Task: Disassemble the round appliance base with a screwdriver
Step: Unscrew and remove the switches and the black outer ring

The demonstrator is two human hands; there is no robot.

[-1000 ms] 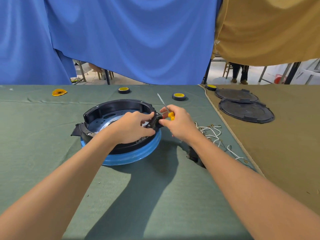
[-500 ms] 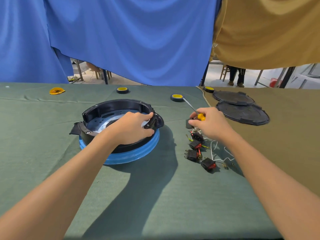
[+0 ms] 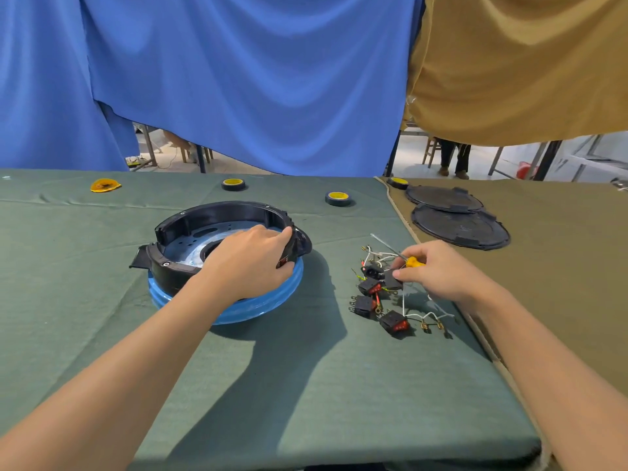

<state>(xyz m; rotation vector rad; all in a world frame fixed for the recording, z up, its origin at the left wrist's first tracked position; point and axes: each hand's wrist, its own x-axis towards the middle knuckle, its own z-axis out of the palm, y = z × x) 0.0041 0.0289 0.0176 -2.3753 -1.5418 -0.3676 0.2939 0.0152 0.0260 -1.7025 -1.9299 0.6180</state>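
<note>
In the head view, a table is covered by a dark green cloth, adjoined on the right by an olive-brown cloth. Blue fabric curtains and a mustard fabric curtain are hung behind the table; a pale floor and furniture legs are visible beneath them. A small label is seen on the housing wall by the left thumb, but its writing cannot be read. The round appliance base, a black plastic ring housing with a pale metal floor, seated on a blue ribbed ring, is positioned left of centre on the green cloth. Its near-right rim is gripped by the left hand, fingers curled over the wall. A yellow-handled screwdriver is gripped by the right hand, shaft pointing up-left. Black rocker switches with red faces and white wires are gathered beneath that hand. Two black-and-yellow tape rolls are placed beyond the base, and two black round covers are laid on the olive-brown cloth.
</note>
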